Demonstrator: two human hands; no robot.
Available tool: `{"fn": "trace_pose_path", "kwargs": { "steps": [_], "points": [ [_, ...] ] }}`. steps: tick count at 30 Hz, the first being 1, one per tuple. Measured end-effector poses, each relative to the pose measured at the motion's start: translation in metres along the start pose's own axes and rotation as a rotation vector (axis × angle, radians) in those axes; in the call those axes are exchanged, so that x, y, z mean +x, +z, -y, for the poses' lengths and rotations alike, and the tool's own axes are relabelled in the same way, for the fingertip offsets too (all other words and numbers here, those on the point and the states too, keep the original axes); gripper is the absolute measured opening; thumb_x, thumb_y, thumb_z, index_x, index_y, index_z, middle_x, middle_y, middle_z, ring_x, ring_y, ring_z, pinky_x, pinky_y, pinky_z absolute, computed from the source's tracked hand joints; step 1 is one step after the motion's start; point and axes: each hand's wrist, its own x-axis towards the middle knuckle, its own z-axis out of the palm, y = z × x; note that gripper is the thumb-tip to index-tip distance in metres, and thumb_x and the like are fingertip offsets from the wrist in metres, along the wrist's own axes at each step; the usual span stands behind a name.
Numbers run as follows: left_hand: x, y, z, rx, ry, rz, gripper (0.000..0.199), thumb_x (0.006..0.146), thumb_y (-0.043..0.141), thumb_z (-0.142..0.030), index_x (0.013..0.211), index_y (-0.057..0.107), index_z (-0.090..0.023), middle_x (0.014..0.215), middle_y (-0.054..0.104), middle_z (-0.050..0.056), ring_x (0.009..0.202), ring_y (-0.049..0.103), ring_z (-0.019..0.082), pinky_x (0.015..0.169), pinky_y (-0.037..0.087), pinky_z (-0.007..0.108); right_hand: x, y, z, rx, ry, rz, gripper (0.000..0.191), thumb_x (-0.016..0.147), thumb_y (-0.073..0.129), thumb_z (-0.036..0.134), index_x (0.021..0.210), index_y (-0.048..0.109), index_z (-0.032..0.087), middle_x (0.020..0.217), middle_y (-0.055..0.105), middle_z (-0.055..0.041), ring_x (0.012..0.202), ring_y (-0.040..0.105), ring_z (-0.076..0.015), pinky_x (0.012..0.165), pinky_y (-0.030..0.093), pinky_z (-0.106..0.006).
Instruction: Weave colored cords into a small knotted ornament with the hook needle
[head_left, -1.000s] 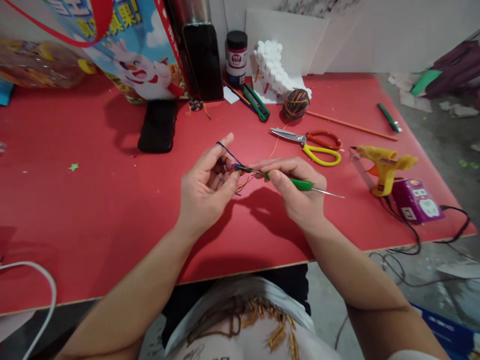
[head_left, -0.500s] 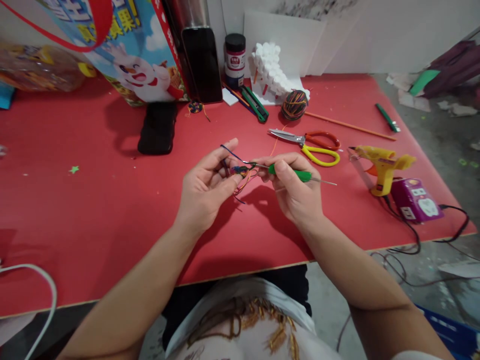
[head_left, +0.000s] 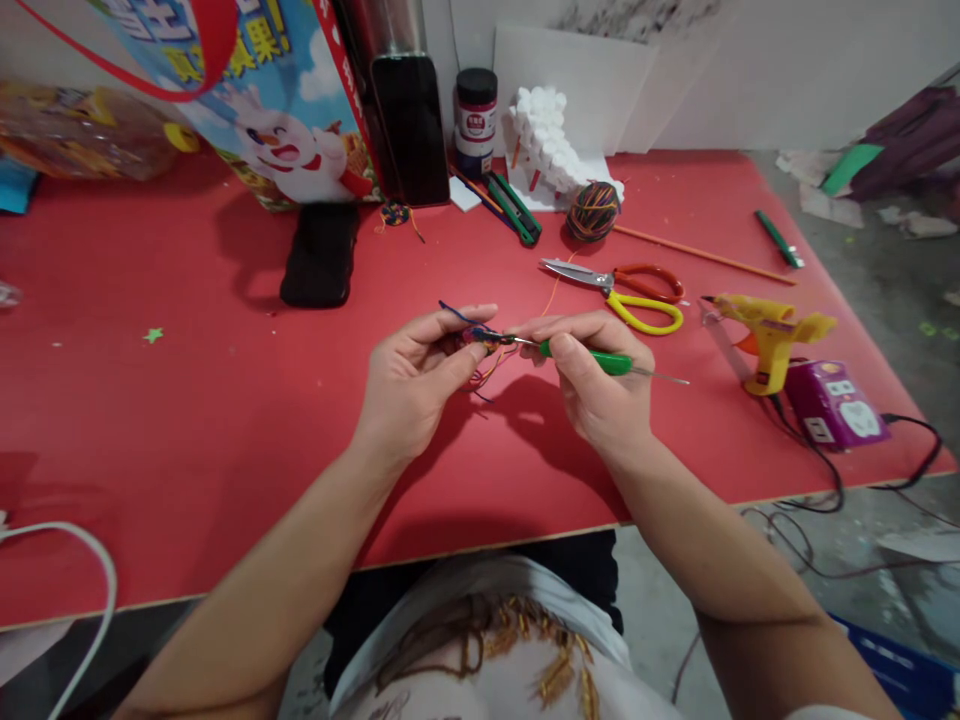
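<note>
The left hand [head_left: 405,385] pinches the small multicoloured yarn piece [head_left: 484,337] above the red surface [head_left: 225,450], apparently to steady it for the hook's tip. The right hand [head_left: 604,380] has its grip closed around the green-handled hook [head_left: 611,362], low near the shaft, probably for fine control.

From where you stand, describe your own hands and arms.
The left hand and right hand look bare: no gloves, rings or watch show. Both forearms are uncovered. A whitish sleeve edge shows on the right arm; no left sleeve is in view.
</note>
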Motion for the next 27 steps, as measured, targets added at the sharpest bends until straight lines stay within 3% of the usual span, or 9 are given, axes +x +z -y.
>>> {"fn": "trace_pose_path", "kwargs": {
  "steps": [8,15,20,27],
  "points": [
    [-0.0003,-0.0005,0.0025,0.032,0.017,-0.02,0.028,0.086,0.085,-0.017,0.112,0.087,-0.027,0.097,0.079,0.004,0.08,0.067,0.011,0.069,0.056,0.021,-0.0042,-0.0029,0.0071,-0.192,-0.097,0.048,0.007,0.099,0.075,0.032,0.098,0.081,0.027,0.106,0.085,-0.0033,0.098,0.079,-0.0221,0.096,0.066,-0.043],
    [-0.0001,-0.0001,0.004,0.037,0.061,-0.008,0.027,0.085,0.085,-0.015,0.109,0.087,-0.028,0.102,0.08,0.003,0.089,0.071,0.012,0.077,0.058,0.021,-0.0037,-0.0028,0.0077,-0.262,-0.142,0.048,0.008,0.101,0.073,0.029,0.104,0.081,0.028,0.11,0.086,-0.0031,0.104,0.08,-0.0212,0.096,0.066,-0.041],
    [0.0002,-0.0005,0.0048,0.067,0.071,-0.021,0.027,0.086,0.084,-0.016,0.11,0.087,-0.028,0.102,0.081,0.004,0.088,0.071,0.013,0.076,0.059,0.022,-0.0023,-0.0038,0.0036,-0.204,-0.223,0.062,0.006,0.099,0.075,0.024,0.101,0.08,0.024,0.107,0.086,-0.0043,0.1,0.082,-0.0216,0.093,0.067,-0.041],
    [-0.0017,0.0014,0.002,0.082,0.063,-0.044,0.025,0.087,0.082,-0.015,0.107,0.088,-0.03,0.104,0.083,0.003,0.089,0.073,0.013,0.076,0.058,0.021,-0.0026,-0.0044,0.003,-0.198,-0.215,0.085,0.007,0.099,0.074,0.025,0.104,0.08,0.025,0.109,0.086,-0.0054,0.102,0.082,-0.0229,0.094,0.068,-0.043]
  ]
}}
